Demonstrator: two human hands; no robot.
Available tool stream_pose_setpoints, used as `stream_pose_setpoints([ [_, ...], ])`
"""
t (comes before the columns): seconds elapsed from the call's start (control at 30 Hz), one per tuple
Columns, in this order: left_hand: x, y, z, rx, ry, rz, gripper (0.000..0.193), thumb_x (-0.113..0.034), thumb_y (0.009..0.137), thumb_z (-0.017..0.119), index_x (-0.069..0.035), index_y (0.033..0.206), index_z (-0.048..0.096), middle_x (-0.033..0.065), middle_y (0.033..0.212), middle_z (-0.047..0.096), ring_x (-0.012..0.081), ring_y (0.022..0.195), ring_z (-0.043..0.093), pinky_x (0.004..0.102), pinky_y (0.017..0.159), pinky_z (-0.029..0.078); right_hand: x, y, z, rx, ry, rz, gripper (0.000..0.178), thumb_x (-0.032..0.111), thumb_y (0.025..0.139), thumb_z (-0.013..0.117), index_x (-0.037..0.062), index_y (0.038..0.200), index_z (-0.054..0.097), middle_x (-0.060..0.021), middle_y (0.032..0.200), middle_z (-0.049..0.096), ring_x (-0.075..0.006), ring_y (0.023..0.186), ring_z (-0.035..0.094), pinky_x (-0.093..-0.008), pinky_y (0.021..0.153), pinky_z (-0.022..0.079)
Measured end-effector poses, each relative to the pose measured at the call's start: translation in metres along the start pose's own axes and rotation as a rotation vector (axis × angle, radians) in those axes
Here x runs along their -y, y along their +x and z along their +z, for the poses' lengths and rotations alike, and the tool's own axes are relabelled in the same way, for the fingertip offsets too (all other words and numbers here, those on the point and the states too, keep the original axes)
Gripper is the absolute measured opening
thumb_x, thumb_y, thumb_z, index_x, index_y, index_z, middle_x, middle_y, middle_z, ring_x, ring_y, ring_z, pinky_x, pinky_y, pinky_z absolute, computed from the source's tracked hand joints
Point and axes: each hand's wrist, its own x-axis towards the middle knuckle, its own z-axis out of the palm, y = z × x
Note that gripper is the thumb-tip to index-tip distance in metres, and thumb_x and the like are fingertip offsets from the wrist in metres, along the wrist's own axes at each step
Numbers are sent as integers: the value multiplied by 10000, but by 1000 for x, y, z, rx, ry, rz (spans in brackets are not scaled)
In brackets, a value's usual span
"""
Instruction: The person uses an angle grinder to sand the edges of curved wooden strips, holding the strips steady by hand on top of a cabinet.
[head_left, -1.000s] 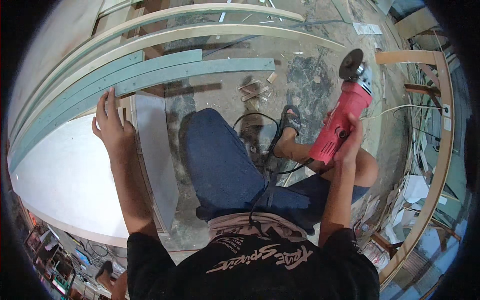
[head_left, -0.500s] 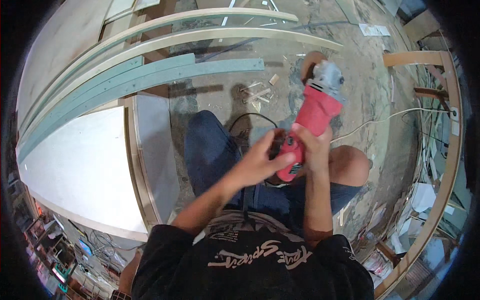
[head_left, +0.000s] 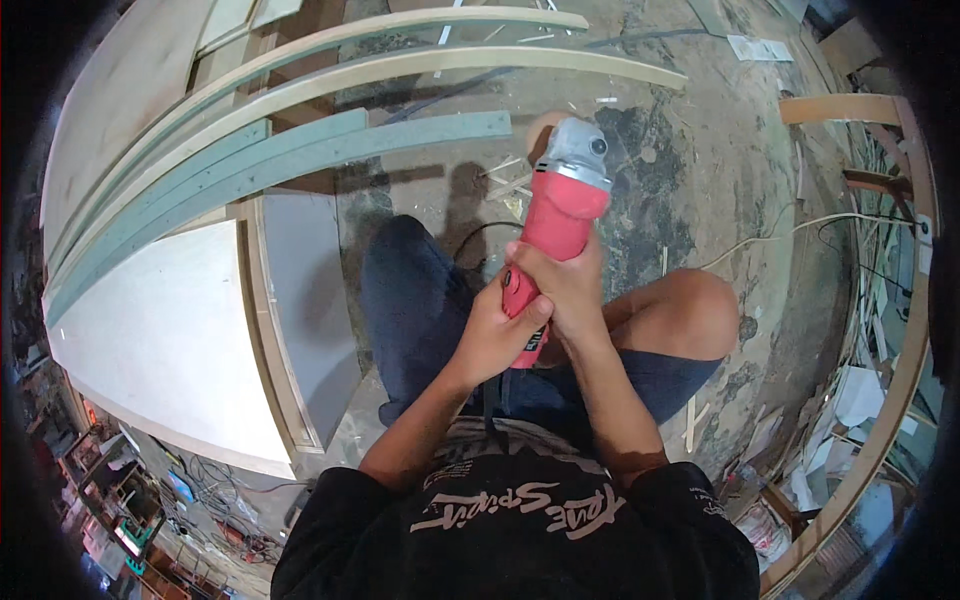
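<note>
Both of my hands hold a red angle grinder (head_left: 562, 215) with a silver gear head, in front of my body. My left hand (head_left: 493, 335) wraps around the rear of its handle, thumb across the lower end. Further up the body, my right hand (head_left: 568, 280) grips close behind the wider red section. A brown disc (head_left: 542, 135) shows partly behind the gear head, at the far end of the tool. The grinder's underside is hidden.
Long wooden strips (head_left: 470, 62) and greenish boards (head_left: 420, 132) lie at the far left, above a white panel (head_left: 170, 340) on a box-like frame. A wooden frame (head_left: 905, 330) curves along the right. A pale cable (head_left: 790, 235) crosses the floor; wood scraps (head_left: 510, 188) lie ahead.
The grinder has swung left and now points more nearly straight ahead. My right hand moved left with it, and my left hand has closed further around the rear handle.
</note>
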Motion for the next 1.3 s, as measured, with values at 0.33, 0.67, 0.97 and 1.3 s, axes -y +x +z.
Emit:
stream_pose_setpoints([
  [0.33, -6, -6, 7, -61, -85, -27, 579, -486, 989, 654, 10, 1268, 548, 65, 1065, 664, 123, 958, 624, 309, 862, 515, 9, 8, 8, 91, -84, -27, 408, 116, 758, 827, 30, 1073, 583, -15, 899, 620, -115, 790, 602, -298, 715, 512],
  [0.67, -13, -12, 14, -111, -133, -50, 546, -489, 994, 643, 1, 1217, 555, 62, 965, 663, 128, 836, 658, 301, 747, 542, 15, 5, 12, 141, -51, 29, 313, 87, 789, 805, 47, 1021, 598, 1, 858, 624, -93, 735, 602, -288, 644, 502],
  [0.97, -20, -19, 13, -81, -176, -101, 553, -516, 991, 631, -7, 1191, 547, 57, 912, 651, 129, 757, 664, 296, 679, 547, 13, -2, 14, 147, 15, 44, 289, 90, 796, 809, 54, 1002, 608, 9, 854, 625, -90, 720, 596, -279, 643, 498],
  [1.3, -57, -11, -78, -503, 709, 121, 326, -267, 967, 690, 15, 1126, 659, 138, 893, 686, 220, 839, 656, 354, 780, 532, 18, -1, 2, 114, -54, 10, 321, 49, 795, 801, 33, 1037, 590, -20, 850, 637, -112, 725, 632, -293, 643, 518],
])
